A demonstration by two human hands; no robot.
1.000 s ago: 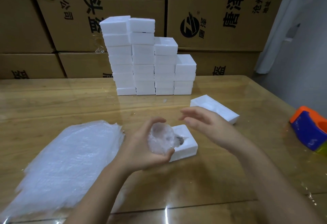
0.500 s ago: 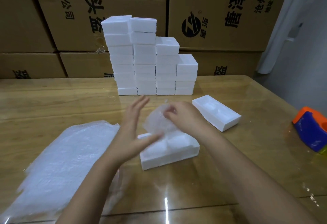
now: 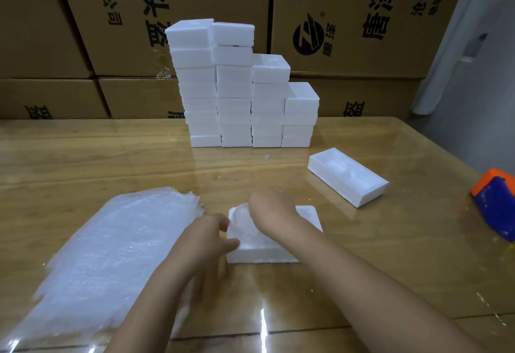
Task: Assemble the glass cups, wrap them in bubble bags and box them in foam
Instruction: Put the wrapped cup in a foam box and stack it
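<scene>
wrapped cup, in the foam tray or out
In: wrapped cup sits low in the left end of the foam tray, right hand on top.

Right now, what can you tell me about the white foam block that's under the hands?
The foam block is a white, grainy-looking rectangular slab with rounded corners. It lies flat on the glossy wooden table, close to the person. A bubble-wrapped cup sits in the left part of its top; any hollow beneath is hidden. The left hand grips its left end, thumb on the near corner, and the right hand holds the cup down. Its right end and front side are bare.
</scene>
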